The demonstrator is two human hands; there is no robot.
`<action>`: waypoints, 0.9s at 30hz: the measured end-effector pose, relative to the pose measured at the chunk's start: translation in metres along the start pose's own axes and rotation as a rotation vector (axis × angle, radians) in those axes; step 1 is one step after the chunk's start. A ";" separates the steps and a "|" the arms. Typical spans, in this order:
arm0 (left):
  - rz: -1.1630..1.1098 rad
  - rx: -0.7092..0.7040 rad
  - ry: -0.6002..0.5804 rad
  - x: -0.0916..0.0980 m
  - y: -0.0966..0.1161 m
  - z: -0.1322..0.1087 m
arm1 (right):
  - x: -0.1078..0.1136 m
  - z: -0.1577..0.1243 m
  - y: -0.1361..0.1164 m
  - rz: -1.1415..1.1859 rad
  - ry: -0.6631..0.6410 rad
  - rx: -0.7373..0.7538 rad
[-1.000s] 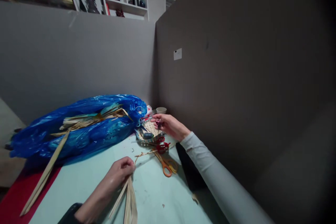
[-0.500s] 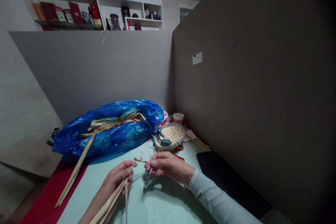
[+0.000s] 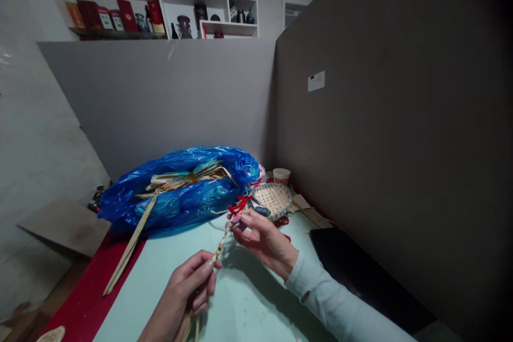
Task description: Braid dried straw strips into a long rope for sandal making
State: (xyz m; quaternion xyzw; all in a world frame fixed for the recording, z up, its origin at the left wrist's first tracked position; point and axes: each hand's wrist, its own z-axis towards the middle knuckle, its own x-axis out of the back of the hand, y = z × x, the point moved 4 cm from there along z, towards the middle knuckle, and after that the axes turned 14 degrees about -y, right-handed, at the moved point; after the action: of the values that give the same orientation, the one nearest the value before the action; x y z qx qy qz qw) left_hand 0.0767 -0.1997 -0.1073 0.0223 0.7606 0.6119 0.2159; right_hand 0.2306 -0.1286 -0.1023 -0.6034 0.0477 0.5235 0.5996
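My left hand (image 3: pixel 196 283) is closed around a thin twisted cord of pale dried leaf strips (image 3: pixel 220 246). Loose tails of the strips (image 3: pixel 192 326) hang below its palm. The cord runs up and away to my right hand (image 3: pixel 256 235), whose fingers pinch a small pink piece with metal on it (image 3: pixel 236 220) at the cord's far end; its exact kind is hard to make out. Just beyond those fingertips shows a tangled red thing (image 3: pixel 240 204). Behind the right hand lies a dark spool-like item (image 3: pixel 262 211) against a shallow woven basket (image 3: pixel 274 197).
A blue plastic bag (image 3: pixel 192 208) holding a bundle of dried leaves (image 3: pixel 188 177) fills the table's back left. Long strips (image 3: pixel 132 246) hang from it. A paper cup (image 3: pixel 281 175) stands behind the basket. A black flat panel (image 3: pixel 352 272) lies at right, beside a grey partition (image 3: pixel 380 144).
My right hand has risen away from the left, and the twisted cord now stretches between them. My left hand has shifted a little right and down. The red tangle now shows above the right fingers.
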 end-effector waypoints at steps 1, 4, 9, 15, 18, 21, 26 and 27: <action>0.015 0.012 0.023 0.002 -0.004 0.003 | 0.001 0.000 0.000 -0.008 0.012 0.011; 0.089 0.047 0.085 0.009 -0.015 0.010 | 0.008 -0.001 -0.005 -0.052 0.057 0.050; 0.166 0.069 0.088 0.010 -0.022 0.017 | 0.015 -0.005 -0.011 -0.083 0.037 0.031; 0.164 0.015 0.146 0.012 -0.019 0.016 | 0.021 -0.005 -0.010 -0.104 -0.009 0.036; 0.177 -0.053 0.126 0.010 -0.015 0.015 | 0.024 -0.005 -0.004 -0.109 0.018 0.000; 0.168 -0.061 0.095 0.006 -0.013 0.014 | 0.021 -0.006 0.005 -0.169 0.031 -0.062; 0.149 -0.115 0.090 0.002 -0.008 0.013 | 0.003 -0.011 0.022 -0.385 -0.082 -0.264; 0.169 -0.130 0.097 0.003 -0.006 0.013 | 0.000 -0.012 0.025 -0.445 -0.102 -0.301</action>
State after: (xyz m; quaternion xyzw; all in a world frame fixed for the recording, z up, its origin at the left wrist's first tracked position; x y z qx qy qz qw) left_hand 0.0801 -0.1889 -0.1160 0.0425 0.7244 0.6762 0.1274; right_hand 0.2204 -0.1444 -0.1226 -0.6541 -0.1949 0.4100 0.6051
